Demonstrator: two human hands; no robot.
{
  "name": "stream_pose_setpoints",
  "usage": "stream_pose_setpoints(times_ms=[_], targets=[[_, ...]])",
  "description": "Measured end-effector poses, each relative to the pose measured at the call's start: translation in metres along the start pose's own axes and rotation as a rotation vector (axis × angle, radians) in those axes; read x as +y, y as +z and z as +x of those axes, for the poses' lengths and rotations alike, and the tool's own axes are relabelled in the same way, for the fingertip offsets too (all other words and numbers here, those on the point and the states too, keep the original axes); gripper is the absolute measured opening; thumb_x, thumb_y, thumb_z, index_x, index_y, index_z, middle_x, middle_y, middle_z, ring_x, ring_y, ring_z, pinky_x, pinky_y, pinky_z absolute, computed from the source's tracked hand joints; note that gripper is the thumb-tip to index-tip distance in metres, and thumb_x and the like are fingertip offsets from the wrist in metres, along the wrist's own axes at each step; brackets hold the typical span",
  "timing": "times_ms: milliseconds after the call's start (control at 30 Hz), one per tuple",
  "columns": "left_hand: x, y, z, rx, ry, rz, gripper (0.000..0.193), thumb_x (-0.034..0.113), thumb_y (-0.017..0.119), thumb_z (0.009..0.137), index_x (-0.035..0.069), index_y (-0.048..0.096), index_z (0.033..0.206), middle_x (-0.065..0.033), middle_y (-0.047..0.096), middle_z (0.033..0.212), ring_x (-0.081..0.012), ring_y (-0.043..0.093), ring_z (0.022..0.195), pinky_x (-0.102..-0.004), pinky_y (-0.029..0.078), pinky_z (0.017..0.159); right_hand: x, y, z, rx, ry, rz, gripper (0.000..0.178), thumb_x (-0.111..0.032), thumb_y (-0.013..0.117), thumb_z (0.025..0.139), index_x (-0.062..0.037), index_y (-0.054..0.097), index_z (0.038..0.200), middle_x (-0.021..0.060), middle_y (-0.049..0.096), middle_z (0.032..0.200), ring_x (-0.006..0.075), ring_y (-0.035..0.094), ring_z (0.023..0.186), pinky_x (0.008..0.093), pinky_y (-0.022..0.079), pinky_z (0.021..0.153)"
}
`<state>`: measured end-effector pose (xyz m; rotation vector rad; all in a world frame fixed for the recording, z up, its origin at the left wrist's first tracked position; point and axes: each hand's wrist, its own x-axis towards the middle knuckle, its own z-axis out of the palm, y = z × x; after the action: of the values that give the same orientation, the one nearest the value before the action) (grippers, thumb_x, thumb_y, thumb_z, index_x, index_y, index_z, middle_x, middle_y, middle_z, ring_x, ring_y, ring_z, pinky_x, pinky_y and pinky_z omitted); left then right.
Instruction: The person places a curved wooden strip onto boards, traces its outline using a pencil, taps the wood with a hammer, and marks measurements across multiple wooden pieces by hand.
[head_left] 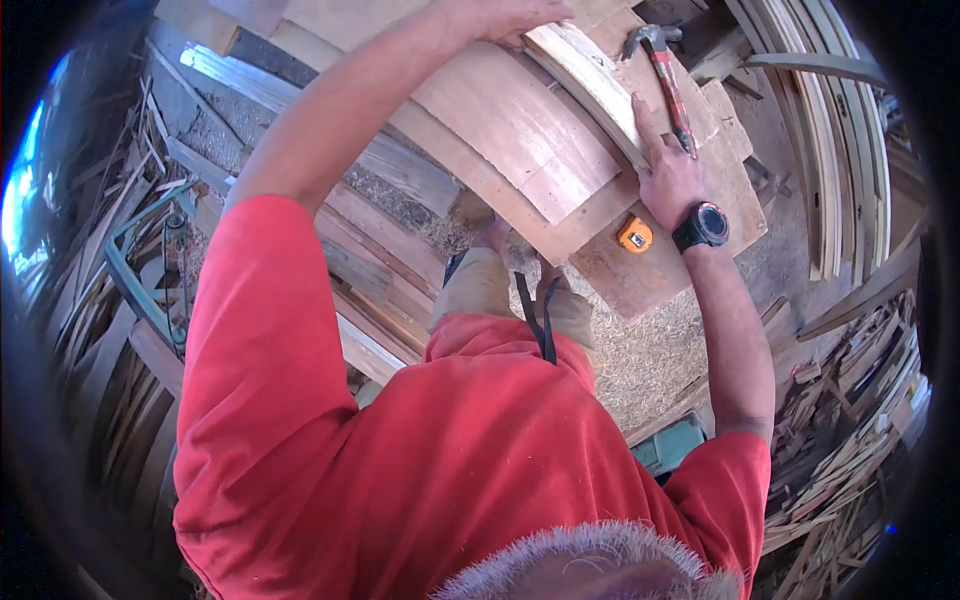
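A pale, gently curved wooden strip point(592, 85) lies over stacked boards, running from the top of the view down toward the right. At its far end is my left hand point(505, 18), with the fingers across the top and the thumb on the near side; it is partly cut off by the upper edge. My right hand point(670, 180) closes round the near end, its index finger stretched along the strip's outer side. A claw hammer point(668, 85) with a red handle lies just beyond that hand, the handle's end close to the knuckles. An orange tape measure point(635, 235) sits near my right wrist.
Beneath the strip are a thin plywood sheet point(530, 135) and wider boards point(660, 270). Several curved wooden lengths point(825, 150) stand at the right. Planks point(390, 270) lie at the left, offcuts point(850, 430) at the lower right, and sawdust point(650, 350) covers the floor.
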<state>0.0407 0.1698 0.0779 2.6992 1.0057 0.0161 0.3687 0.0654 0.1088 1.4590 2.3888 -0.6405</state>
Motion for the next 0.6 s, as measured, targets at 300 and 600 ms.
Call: stream_pose_setpoints(times_ms=[300,600], targets=[[-0.013,0.012,-0.009,-0.145,-0.066,0.014,0.066,0.019,0.081,0.082,0.006,0.051,0.139,-0.015,0.065,0.127,-0.0363,0.064,0.114,-0.0457,0.052,0.097,-0.004,0.003,-0.006,0.055,0.004,-0.002,0.095,-0.001,0.059,0.084,-0.0314,0.017,0.163,0.0201,0.067,0.113,0.0402,0.072,0.088,0.0496,0.06,0.078],[-0.019,0.021,-0.012,0.09,0.051,-0.038,0.058,0.016,0.083,0.076,0.008,0.055,0.126,-0.0129,0.066,0.124,-0.0364,0.064,0.112,-0.0466,0.053,0.093,0.026,0.037,-0.028,0.351,0.032,0.186,0.055,-0.014,0.073,0.085,-0.0132,0.053,0.137,0.0125,0.068,0.111,0.0345,0.07,0.097,0.0458,0.057,0.079]])
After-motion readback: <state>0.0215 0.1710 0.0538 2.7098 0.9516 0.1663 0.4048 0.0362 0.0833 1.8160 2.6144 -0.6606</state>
